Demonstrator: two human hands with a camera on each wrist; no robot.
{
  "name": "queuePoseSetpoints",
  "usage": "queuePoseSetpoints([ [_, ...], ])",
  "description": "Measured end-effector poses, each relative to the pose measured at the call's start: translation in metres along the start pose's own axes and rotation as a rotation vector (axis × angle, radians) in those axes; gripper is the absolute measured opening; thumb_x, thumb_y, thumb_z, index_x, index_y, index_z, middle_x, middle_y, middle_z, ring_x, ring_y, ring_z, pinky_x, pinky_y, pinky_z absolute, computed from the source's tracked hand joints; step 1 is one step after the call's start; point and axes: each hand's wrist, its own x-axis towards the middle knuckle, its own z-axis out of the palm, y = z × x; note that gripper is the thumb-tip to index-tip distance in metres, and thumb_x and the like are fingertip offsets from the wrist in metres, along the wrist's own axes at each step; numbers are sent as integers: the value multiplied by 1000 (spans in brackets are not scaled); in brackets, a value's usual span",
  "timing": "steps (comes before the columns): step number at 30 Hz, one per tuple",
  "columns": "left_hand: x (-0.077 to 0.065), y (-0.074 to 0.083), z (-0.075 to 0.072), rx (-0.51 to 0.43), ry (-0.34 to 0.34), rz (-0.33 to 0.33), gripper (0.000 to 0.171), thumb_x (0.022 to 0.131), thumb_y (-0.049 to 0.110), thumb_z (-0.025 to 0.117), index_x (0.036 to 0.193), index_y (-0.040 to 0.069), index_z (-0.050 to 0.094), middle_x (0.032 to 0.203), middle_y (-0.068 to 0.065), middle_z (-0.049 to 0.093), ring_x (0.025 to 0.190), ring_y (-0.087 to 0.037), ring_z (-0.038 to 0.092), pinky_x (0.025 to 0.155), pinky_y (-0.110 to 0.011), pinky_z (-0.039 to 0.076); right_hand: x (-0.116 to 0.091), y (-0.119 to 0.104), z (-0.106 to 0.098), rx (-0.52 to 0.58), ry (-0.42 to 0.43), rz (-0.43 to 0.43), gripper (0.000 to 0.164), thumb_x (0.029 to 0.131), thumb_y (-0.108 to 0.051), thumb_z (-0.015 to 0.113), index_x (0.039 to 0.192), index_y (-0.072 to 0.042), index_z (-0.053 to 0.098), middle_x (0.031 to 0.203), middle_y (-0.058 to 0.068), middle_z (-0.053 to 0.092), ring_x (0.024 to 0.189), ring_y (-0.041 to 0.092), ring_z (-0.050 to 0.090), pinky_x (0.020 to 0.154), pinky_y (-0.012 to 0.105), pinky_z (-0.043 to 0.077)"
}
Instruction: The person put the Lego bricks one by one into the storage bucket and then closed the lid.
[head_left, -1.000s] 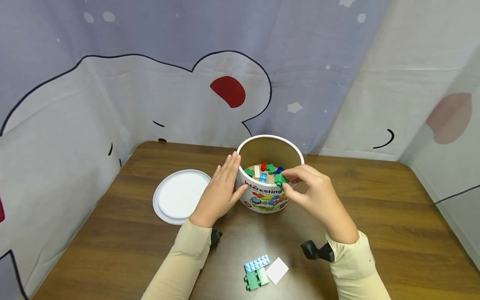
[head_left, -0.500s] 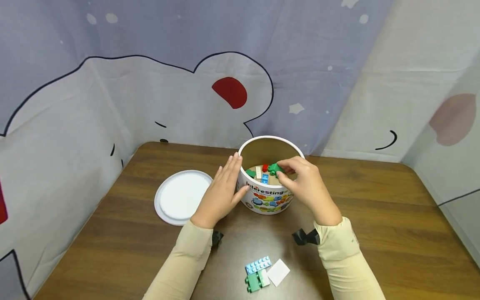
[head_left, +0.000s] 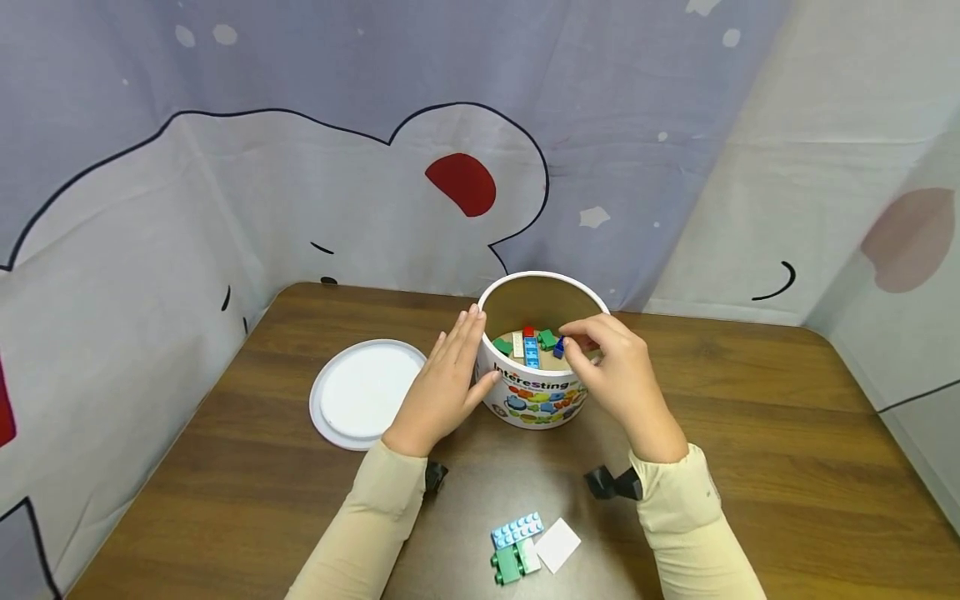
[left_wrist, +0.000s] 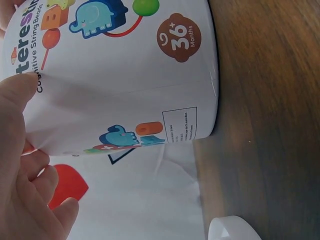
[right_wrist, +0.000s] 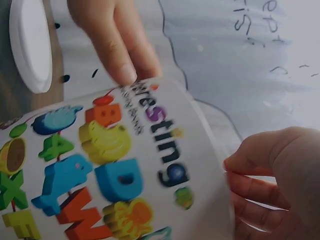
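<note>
A white round bucket [head_left: 536, 406] with "Interesting" and toy pictures printed on its wall stands toward the back of the table. My left hand [head_left: 438, 379] rests against its left side with straight fingers and thumb apart. Over the right rim reaches my right hand [head_left: 618, 367], thumb and forefinger close together at a dark blue brick [head_left: 559, 348]; I cannot tell whether they pinch it. Near it inside lie a green brick [head_left: 547, 340], a light blue brick [head_left: 531, 353], a red brick [head_left: 528, 332] and a cream brick [head_left: 517, 344]. The bucket wall hides them from both wrist views.
A white lid [head_left: 367, 390] lies left of the bucket. Nearer the front are a light blue brick [head_left: 517, 529], a green brick [head_left: 506, 565], a pale brick [head_left: 528, 554] and a white square card [head_left: 558, 546]. A patterned cloth [head_left: 337, 192] hangs behind the table.
My right hand has lowered a green brick into the bucket and let go of it; its fingertips are now by the dark blue brick. The left hand keeps its place.
</note>
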Motion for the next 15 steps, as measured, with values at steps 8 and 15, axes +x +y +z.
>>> queuePoseSetpoints([
  [8,0,-2,2,8,5,7,81,102,36,61,163,7,16,169,-12,16,155,-27,17,120,-55,25,-7,-20,-13,116,-104,-193,18,82,8,71,96,-3,74,92,3,70,78,13,65,71,20,54],
  [15,0,-2,2,15,8,8,81,102,36,62,163,6,17,168,-13,18,155,-26,17,120,-55,25,-19,-31,-13,162,-410,-344,16,85,5,71,96,-6,71,91,-2,67,83,11,63,74,23,55],
])
